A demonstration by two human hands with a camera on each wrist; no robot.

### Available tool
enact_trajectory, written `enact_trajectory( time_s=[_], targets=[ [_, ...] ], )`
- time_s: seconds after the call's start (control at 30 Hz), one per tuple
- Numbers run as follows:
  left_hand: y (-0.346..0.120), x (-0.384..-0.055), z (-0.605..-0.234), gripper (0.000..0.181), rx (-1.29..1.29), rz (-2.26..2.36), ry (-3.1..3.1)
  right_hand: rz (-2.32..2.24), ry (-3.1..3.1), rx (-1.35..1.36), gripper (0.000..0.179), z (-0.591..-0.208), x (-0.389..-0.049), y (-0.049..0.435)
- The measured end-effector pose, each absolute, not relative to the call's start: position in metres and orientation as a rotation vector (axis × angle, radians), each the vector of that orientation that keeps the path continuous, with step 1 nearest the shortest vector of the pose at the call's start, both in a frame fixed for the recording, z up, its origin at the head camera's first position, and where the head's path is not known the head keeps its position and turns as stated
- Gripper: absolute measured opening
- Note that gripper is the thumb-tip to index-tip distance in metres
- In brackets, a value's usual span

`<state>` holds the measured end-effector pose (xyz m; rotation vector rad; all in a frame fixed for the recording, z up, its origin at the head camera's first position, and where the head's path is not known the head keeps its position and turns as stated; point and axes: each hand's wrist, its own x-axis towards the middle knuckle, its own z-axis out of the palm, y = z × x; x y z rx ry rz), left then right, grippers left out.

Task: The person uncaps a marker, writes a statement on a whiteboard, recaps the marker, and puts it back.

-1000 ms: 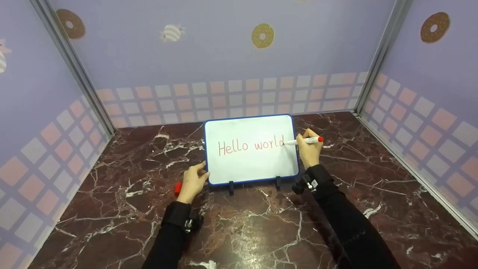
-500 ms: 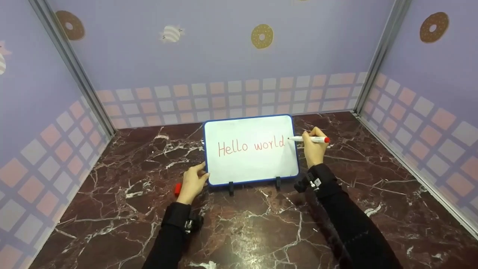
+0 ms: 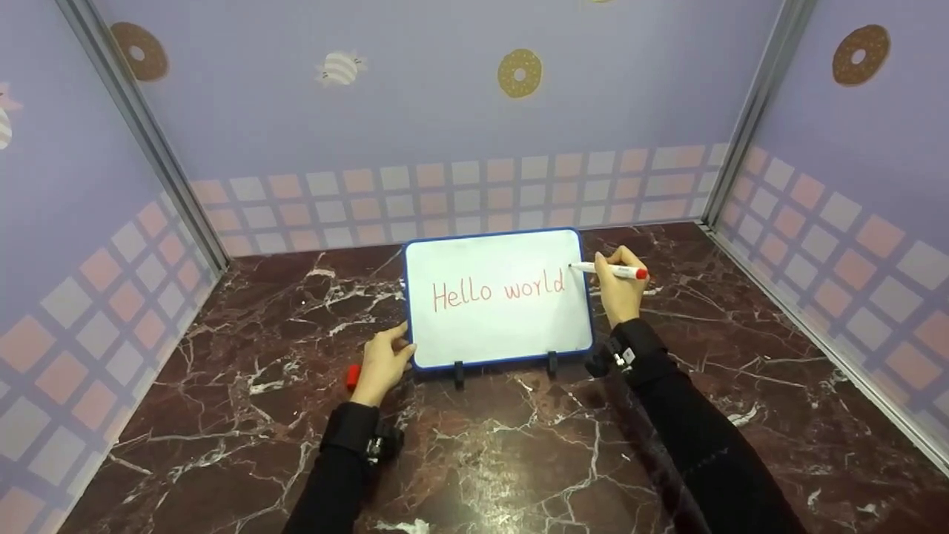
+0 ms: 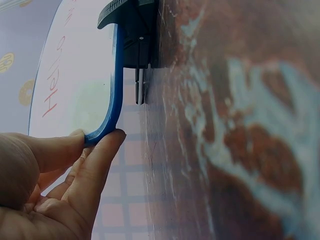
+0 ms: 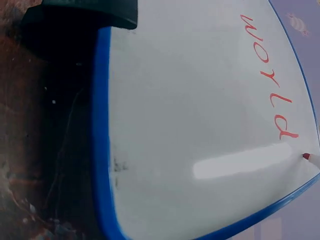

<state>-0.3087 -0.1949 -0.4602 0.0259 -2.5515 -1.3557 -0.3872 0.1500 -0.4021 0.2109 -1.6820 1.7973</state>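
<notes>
A whiteboard (image 3: 497, 334) with a blue frame leans back on a black stand (image 3: 459, 374). "Hello world" is written on it in red. At its lower left corner, my left hand (image 3: 383, 363) pinches the frame between thumb and fingers; the left wrist view shows the fingertips on the blue edge (image 4: 116, 85). My right hand (image 3: 621, 293) grips a white marker (image 3: 586, 267) with a red end. The red tip of the marker (image 5: 306, 156) is just above and right of the final "d"; whether it touches the board I cannot tell. The right hand is outside the right wrist view.
A small red object (image 3: 354, 377), partly hidden, lies on the table left of my left wrist. The dark marbled table (image 3: 504, 460) runs back to a patterned wall (image 3: 415, 111), with side walls left and right. Another black stand foot (image 3: 551, 363) supports the board's right side.
The marker tip has left the bottom of the "d", gone right, then risen to beside the letter's top. The right hand moved along with it. My left hand and the whiteboard stayed put.
</notes>
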Motion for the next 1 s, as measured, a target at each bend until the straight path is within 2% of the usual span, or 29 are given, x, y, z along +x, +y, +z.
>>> enact_trajectory(
  time_s=[1.0],
  targets=[
    [-0.195, -0.308, -0.458, 0.046, 0.038, -1.352, -2.559, 1.756, -1.651, 0.241, 0.027, -0.412, -0.383, 0.155]
  ],
)
